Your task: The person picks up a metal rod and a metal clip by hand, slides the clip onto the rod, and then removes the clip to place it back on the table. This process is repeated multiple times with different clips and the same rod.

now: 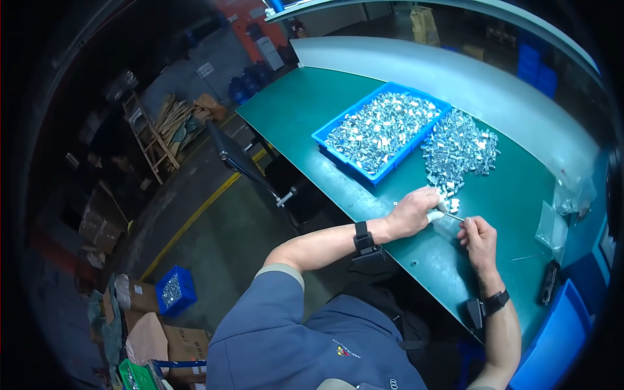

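My left hand (416, 211) is closed over a few small shiny metal parts at the near end of a loose pile of metal parts (460, 151) on the green table (305, 107). My right hand (478, 235) pinches the edge of a small clear plastic bag (448, 224) lying between the two hands. The bag's mouth sits right under my left fingers. Both wrists wear black straps.
A blue tray (380, 130) full of the same metal parts stands behind the pile. More clear bags (552, 227) lie at the right, near a blue bin (552, 338). A black chair (247, 166) stands left of the table. On the floor are a blue crate (174, 290) and cardboard boxes.
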Tool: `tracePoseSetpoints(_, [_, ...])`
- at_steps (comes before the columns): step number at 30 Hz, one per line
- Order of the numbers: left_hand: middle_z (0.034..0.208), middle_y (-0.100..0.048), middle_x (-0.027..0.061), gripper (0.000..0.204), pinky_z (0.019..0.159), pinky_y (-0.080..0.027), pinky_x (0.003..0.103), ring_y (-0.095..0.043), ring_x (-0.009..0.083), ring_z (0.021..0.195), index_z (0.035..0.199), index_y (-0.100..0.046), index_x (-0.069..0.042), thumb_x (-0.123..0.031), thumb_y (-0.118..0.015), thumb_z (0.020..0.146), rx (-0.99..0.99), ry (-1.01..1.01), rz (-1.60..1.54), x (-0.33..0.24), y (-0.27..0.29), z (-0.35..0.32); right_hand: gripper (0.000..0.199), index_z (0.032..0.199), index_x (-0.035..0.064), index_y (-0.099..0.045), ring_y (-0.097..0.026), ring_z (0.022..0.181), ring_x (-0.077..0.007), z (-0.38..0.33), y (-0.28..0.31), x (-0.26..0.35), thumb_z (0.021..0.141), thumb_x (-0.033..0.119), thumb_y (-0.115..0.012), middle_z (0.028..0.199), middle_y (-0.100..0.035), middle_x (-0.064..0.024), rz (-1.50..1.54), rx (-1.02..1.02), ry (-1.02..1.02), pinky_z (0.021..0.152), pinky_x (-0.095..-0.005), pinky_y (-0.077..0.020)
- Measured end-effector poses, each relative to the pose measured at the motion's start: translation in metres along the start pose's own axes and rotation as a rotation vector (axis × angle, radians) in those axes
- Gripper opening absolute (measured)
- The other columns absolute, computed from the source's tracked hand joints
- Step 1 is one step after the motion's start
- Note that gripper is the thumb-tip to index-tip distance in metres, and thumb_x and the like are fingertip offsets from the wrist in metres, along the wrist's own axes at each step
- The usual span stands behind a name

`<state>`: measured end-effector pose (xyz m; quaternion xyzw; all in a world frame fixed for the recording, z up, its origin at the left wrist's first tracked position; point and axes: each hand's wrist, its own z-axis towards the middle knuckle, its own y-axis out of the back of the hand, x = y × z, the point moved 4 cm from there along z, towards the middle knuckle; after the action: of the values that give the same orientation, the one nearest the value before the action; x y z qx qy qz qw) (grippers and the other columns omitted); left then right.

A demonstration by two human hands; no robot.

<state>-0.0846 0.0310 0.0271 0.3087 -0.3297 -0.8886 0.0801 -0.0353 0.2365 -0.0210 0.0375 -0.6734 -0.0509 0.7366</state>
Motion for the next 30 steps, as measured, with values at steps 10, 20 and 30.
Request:
tracePoseSetpoints(10, [0.089,-0.061,0.0136,0.01,0.081,-0.048,0.045,-0.06,0.036,0.093,0.089,-0.064,-0.004,-0.002,-0.07,0.082,0.007,-0.003,-0.076,-0.005,-0.018,-0.001,0.029,0.09,0.0027,-0.066,-0.054,0.058,-0.005,-0.003,0.015,-0.003,0.105,0.025,-0.057,0.072,-0.064,-0.0004,-0.025,-0.036,0.038,0.051,-0.0204,-0.0397])
tracePoseSetpoints(20, [0.094,-0.069,0.0113,0.016,0.08,-0.053,0.039,-0.066,0.0303,0.089,0.094,-0.068,-0.004,-0.003,-0.078,0.082,0.109,-0.041,-0.092,-0.007,-0.026,0.008,0.04,0.082,0.0037,-0.069,-0.058,0.057,-0.0091,-0.002,0.005,-0.009,0.103,0.036,-0.057,0.066,-0.065,-0.0025,0.004,-0.023,-0.059,0.053,-0.0278,-0.0464])
tracePoseSetpoints(30, [0.088,-0.065,0.0114,0.016,0.073,-0.052,0.034,-0.065,0.0252,0.079,0.094,-0.066,-0.002,0.001,-0.076,0.083,0.197,0.007,-0.067,-0.022,-0.024,0.017,0.043,0.08,0.0044,-0.069,-0.057,0.052,-0.0101,0.0,-0.001,-0.012,0.101,0.04,-0.059,0.064,-0.066,-0.0032,0.116,0.008,-0.086,0.048,-0.0282,-0.046])
